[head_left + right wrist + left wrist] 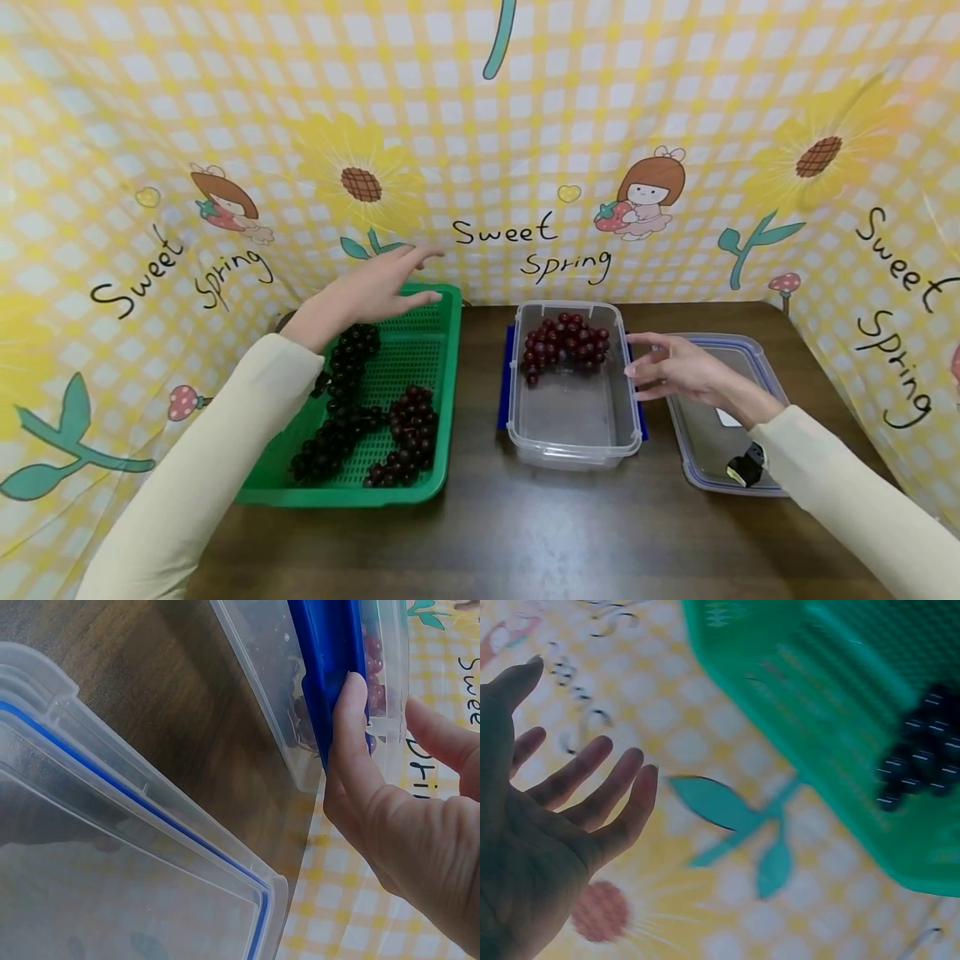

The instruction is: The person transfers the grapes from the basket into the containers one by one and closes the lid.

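My left hand [378, 287] is raised over the far part of a green basket [452, 367], fingers spread and holding nothing. Inside the basket lie bunches of black grapes [330, 442] and a bunch of dark red grapes [412, 429]. Over at a clear plastic container [573, 450], my right hand [690, 371] has its fingertips at the right rim. The right wrist view shows its fingers lying along the blue latch flap [330, 660], thumb apart from them. A bunch of red grapes [566, 342] sits at the container's far end.
A clear lid [697, 442] with a blue seal lies on the brown table [517, 533], right of the container and partly under my right forearm. A yellow checked cloth [480, 150] with printed flowers stands behind and at both sides.
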A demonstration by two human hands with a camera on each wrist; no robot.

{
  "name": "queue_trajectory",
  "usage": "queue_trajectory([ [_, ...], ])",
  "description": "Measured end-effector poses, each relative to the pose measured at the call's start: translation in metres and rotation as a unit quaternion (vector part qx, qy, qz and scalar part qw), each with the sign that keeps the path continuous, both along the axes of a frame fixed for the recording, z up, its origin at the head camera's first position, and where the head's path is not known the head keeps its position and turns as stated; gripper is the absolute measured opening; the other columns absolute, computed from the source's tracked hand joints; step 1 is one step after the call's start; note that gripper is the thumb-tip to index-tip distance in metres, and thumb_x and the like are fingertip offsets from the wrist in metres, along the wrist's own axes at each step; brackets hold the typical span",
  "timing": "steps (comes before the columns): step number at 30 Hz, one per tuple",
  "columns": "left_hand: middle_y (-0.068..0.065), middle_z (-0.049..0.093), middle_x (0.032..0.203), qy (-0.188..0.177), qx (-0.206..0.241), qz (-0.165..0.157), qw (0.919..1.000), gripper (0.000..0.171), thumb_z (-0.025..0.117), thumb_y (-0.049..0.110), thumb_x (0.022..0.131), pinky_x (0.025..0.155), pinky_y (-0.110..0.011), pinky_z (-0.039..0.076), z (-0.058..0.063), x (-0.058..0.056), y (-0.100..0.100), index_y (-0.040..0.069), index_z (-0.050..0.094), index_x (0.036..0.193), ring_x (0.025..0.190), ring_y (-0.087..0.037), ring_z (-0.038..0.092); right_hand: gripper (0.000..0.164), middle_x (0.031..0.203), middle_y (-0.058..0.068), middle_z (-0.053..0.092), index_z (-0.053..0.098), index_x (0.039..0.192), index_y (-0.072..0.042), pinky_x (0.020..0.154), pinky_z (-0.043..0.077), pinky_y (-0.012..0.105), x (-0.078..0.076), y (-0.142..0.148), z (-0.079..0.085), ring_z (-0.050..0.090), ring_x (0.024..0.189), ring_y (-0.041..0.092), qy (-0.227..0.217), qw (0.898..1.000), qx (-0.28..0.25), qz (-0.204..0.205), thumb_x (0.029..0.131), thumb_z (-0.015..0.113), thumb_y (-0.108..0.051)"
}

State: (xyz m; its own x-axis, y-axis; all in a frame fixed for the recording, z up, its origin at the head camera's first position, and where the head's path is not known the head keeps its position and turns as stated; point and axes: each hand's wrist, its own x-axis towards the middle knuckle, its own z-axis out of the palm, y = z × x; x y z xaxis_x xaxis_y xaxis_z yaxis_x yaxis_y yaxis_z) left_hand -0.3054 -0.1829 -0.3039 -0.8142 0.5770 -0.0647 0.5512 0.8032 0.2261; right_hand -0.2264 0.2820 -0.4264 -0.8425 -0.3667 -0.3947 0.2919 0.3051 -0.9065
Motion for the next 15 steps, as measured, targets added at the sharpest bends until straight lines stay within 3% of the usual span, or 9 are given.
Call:
queue_trajectory([
  [8,-0.023,0.050,0.152,0.012,-0.028,0.030,0.9991,0.056,0.061,0.039,0.107,0.104,-0.061,0.050,-0.041,-0.004,-0.045,0.011,0.049,0.153,0.131,-0.043,0.058,0.083,0.128,0.025,0.062,0.018,0.168,-0.006,0.095,0.061,0.052,0.003,0.002,0.001,0.074,0.102,0.022,0.002,1.000,-0.004,-0.002,0.102,0.069,-0.010],
  [15,-0.031,0.036,0.162,-0.016,-0.006,0.078,0.9968,0.063,0.063,0.037,0.106,0.109,-0.068,0.045,-0.070,-0.002,-0.072,0.009,0.042,0.159,0.139,-0.052,0.048,0.084,0.128,0.024,0.063,0.018,0.168,-0.006,0.095,0.061,0.051,0.003,0.000,-0.001,0.074,0.105,0.024,-0.001,1.000,-0.009,-0.001,0.101,0.069,-0.010],
])
